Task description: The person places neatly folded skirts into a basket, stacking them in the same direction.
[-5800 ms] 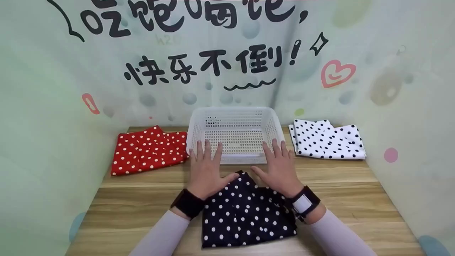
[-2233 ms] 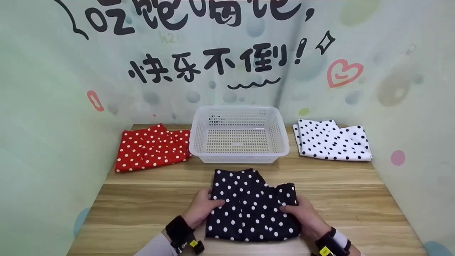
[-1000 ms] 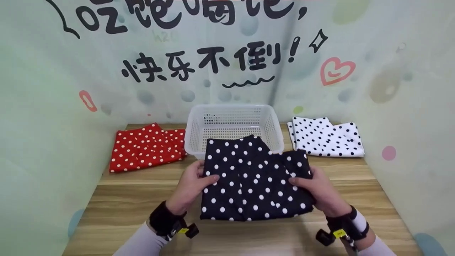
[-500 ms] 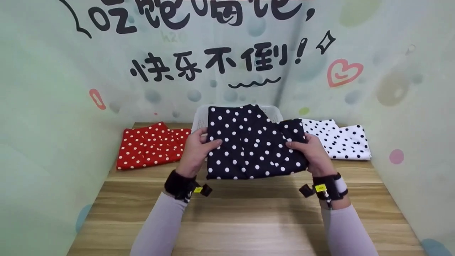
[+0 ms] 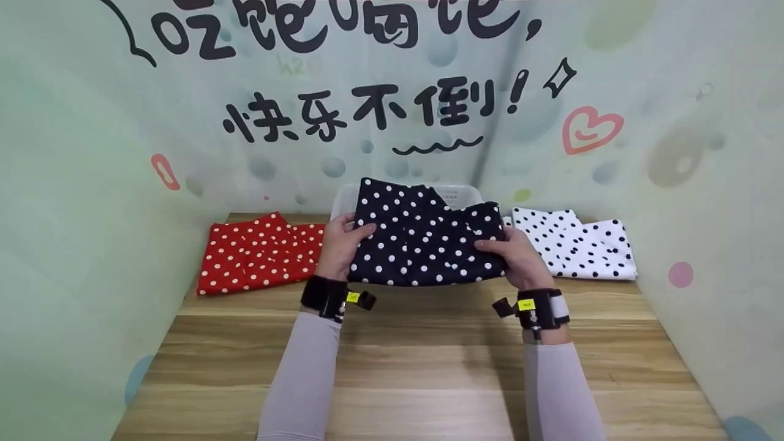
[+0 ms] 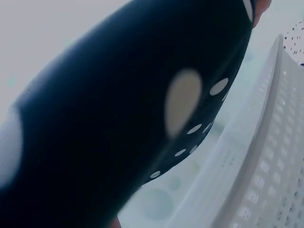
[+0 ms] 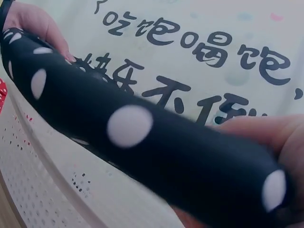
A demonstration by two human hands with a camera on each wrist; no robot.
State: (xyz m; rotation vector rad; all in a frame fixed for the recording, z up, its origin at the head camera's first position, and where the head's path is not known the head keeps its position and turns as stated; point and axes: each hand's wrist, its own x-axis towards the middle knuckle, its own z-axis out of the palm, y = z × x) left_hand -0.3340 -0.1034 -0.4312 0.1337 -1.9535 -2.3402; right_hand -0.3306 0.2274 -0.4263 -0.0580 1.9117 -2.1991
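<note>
Between both hands is a folded black garment (image 5: 422, 239) with white polka dots, raised off the table and overlapping the white basket (image 5: 346, 199) in the head view. My left hand (image 5: 337, 245) pinches its left side, thumb on top. On its right side my right hand (image 5: 522, 260) grips the edge the same way. The left wrist view shows the dark cloth (image 6: 118, 104) close up, with the basket's perforated wall (image 6: 266, 175) beyond it. From the right wrist, the cloth (image 7: 80, 109) spans above the basket (image 7: 61, 161), most of whose inside is hidden in the head view.
A folded red garment with white dots (image 5: 260, 257) lies left of the basket on the wooden table (image 5: 422, 367). To the right lies a folded white one with black dots (image 5: 585, 248). A printed backdrop (image 5: 392, 165) stands right behind the basket.
Earlier the black garment lay on the table beneath flat, spread hands. Both hands then gripped its sides, lifted it and carried it forward to the basket. Since half a second ago it has shifted slightly left.
</note>
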